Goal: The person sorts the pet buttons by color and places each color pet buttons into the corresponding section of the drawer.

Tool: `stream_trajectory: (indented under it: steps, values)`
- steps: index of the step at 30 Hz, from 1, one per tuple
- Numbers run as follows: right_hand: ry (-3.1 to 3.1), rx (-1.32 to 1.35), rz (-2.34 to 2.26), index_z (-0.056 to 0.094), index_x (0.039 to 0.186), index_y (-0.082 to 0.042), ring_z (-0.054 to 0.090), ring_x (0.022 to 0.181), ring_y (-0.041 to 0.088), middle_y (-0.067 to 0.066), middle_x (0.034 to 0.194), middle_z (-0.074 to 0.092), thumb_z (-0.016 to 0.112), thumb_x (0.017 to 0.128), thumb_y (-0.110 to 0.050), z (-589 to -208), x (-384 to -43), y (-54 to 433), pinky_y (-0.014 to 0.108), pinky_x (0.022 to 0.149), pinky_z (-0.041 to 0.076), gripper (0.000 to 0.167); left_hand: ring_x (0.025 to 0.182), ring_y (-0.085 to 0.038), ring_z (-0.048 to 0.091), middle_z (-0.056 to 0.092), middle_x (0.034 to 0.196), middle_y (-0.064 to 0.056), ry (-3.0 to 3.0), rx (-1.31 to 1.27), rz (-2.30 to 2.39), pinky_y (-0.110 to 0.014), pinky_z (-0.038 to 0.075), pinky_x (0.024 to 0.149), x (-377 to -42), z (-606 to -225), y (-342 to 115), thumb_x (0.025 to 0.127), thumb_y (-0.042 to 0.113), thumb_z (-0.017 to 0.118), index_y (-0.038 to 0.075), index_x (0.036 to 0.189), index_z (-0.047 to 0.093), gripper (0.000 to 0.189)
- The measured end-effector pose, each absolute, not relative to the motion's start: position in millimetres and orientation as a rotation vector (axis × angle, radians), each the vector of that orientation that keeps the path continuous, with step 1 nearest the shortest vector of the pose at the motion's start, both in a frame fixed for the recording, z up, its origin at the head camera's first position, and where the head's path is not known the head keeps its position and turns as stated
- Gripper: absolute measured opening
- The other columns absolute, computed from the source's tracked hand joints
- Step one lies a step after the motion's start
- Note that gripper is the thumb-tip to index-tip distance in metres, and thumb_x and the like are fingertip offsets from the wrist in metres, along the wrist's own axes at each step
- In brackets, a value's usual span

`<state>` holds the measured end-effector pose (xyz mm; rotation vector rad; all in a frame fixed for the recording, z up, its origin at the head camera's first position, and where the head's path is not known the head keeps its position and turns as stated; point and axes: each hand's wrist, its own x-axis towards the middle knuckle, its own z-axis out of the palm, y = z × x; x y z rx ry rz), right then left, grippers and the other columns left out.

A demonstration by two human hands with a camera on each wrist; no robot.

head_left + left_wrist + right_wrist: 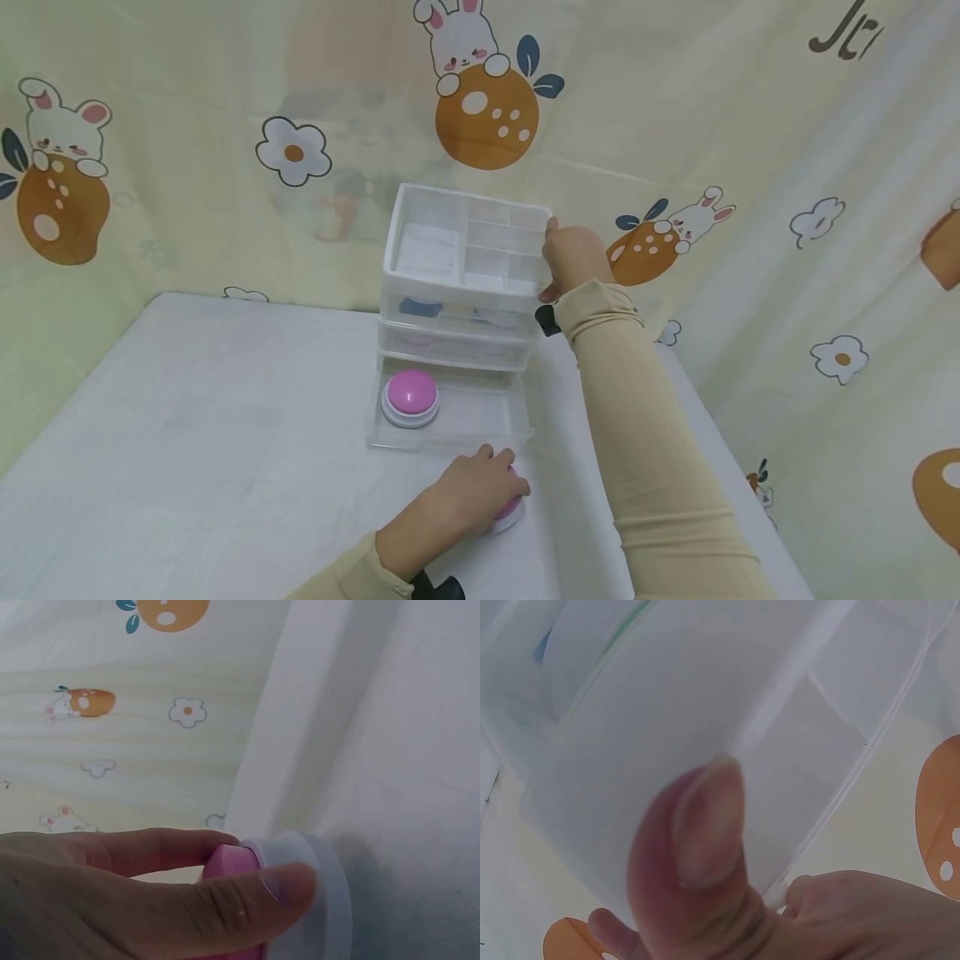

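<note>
My left hand grips a round push button with a pink dome and white base, at the table's front middle. In the left wrist view, the thumb and a finger lie on opposite sides of it. Behind it stands a clear plastic drawer unit, its bottom drawer pulled out. Inside that drawer, at the left, sits a second pink push button. My right hand holds the unit's upper right side. The right thumb presses on its front; the other fingers are partly hidden.
The unit's top is a divided tray. A blue item shows through the upper drawer's front. The white-covered table spreads out to the left. Patterned curtains hang close behind and to the right.
</note>
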<state>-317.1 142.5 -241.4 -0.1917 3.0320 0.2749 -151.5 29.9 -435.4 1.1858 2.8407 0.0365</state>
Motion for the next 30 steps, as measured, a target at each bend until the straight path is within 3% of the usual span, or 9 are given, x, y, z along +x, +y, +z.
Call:
stream_trajectory:
  steps: [15, 23, 30]
  values:
    - [3.035, -0.175, 0.256, 0.016, 0.147, 0.010, 0.050, 0.120, 0.040, 0.028, 0.133, 0.051, 0.084, 0.069, -0.008, -241.7, -315.5, 141.0, 0.048, 0.109, 0.037, 0.104, 0.104, -0.017, 0.054, 0.056, 0.122, 0.000, 2.892, 1.243, 0.390, -0.025, 0.051, 0.062, -156.8, -424.7, 30.3, 0.075, 0.040, 0.078, 0.039, 0.121, 0.059, 0.050]
    - [3.027, -0.139, 0.218, 0.015, 0.148, 0.008, 0.048, 0.123, 0.041, 0.027, 0.136, 0.048, 0.084, 0.069, -0.007, -242.0, -316.5, 141.1, 0.049, 0.110, 0.035, 0.106, 0.117, -0.020, 0.051, 0.051, 0.133, -0.003, 2.994, 1.269, 0.557, -0.033, 0.058, 0.071, -163.3, -427.9, 32.6, 0.080, 0.047, 0.072, 0.038, 0.127, 0.054, 0.052]
    - [3.051, -0.160, 0.208, 0.017, 0.147, 0.008, 0.049, 0.121, 0.041, 0.028, 0.134, 0.050, 0.084, 0.069, -0.006, -241.8, -313.6, 141.1, 0.049, 0.109, 0.037, 0.103, 0.125, -0.021, 0.047, 0.047, 0.138, -0.003, 3.143, 1.267, 0.828, -0.037, 0.058, 0.077, -173.6, -437.6, 32.7, 0.080, 0.040, 0.074, 0.037, 0.130, 0.053, 0.054]
